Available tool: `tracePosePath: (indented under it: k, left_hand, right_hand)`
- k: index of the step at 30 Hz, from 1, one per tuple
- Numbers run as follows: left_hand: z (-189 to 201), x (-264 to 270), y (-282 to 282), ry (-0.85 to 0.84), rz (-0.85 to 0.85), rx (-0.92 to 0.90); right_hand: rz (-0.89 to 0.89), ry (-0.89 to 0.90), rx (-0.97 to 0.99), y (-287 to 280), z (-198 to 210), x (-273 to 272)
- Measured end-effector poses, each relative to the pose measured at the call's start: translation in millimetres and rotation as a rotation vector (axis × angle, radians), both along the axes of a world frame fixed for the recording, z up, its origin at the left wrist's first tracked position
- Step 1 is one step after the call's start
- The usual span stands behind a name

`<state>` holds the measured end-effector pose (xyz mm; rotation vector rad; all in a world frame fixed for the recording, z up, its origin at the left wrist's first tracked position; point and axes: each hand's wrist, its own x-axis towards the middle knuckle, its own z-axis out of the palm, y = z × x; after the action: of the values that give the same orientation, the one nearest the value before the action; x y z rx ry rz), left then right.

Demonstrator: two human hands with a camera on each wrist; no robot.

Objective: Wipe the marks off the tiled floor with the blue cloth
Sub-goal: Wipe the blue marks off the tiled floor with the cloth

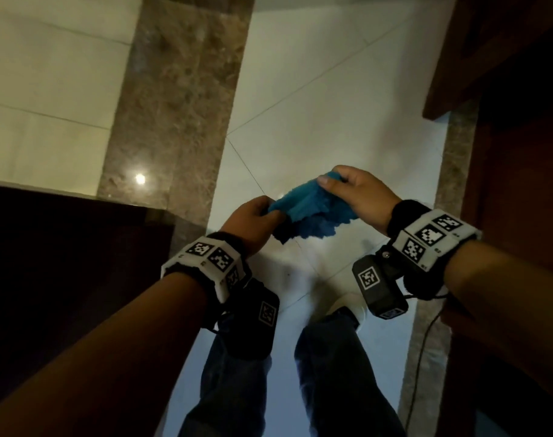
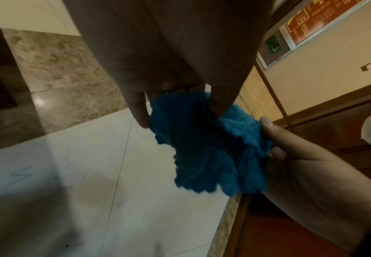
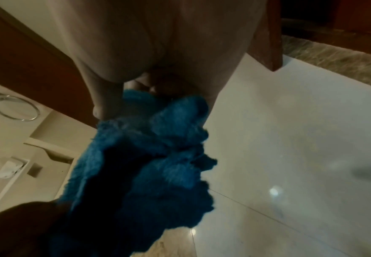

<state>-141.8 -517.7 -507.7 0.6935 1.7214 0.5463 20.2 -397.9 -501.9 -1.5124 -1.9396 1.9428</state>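
Observation:
A fluffy blue cloth (image 1: 309, 212) hangs crumpled in the air between both hands, well above the white tiled floor (image 1: 316, 99). My left hand (image 1: 256, 216) pinches its left end and my right hand (image 1: 354, 190) grips its upper right end with the thumb on top. The left wrist view shows the cloth (image 2: 211, 149) held by both hands, with faint blue scribble marks (image 2: 21, 173) on the floor tiles (image 2: 158, 217) below. In the right wrist view the cloth (image 3: 149, 163) fills the middle and hides my fingertips.
A brown marble strip (image 1: 174, 99) runs across the floor on the left. Dark wooden door frames (image 1: 514, 152) stand on the right, a dark cabinet (image 1: 64, 263) on the left. My legs and a white shoe (image 1: 347, 304) are below, with a cable (image 1: 423, 339) beside them.

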Motion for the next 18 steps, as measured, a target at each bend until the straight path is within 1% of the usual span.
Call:
tracePosePath:
  k: [3, 7, 8, 10, 13, 16, 18]
  left_hand:
    - [1.7, -10.2, -12.6, -0.043, 0.11, 0.053]
    - [8.4, -13.8, -21.5, -0.111, 0.217, 0.095]
    - [10.6, -13.9, -23.0, -0.134, 0.231, 0.106]
    - [17.0, -11.6, -26.8, -0.169, 0.206, 0.114]
    - [18.2, 1.4, -33.3, -0.141, 0.169, 0.095]
    - [18.0, 14.9, -34.0, -0.126, 0.284, 0.068]
    - [13.2, 22.4, -32.8, -0.1, 0.326, 0.048]
  right_hand:
    - [0.044, 0.035, 0.063, -4.6, 8.7, -11.1]
    - [0.018, 0.007, 0.159, -7.8, 18.2, -8.5]
    - [-0.008, -0.004, 0.166, -8.5, 19.7, -6.7]
    - [-0.029, -0.022, 0.154, -9.7, 24.5, -5.2]
    - [0.017, -0.018, 0.135, -11.4, 30.2, -1.7]
    - [0.045, -0.004, 0.178, -13.7, 33.6, 5.6]
    - [0.061, 0.003, 0.223, -16.9, 34.6, 10.1]
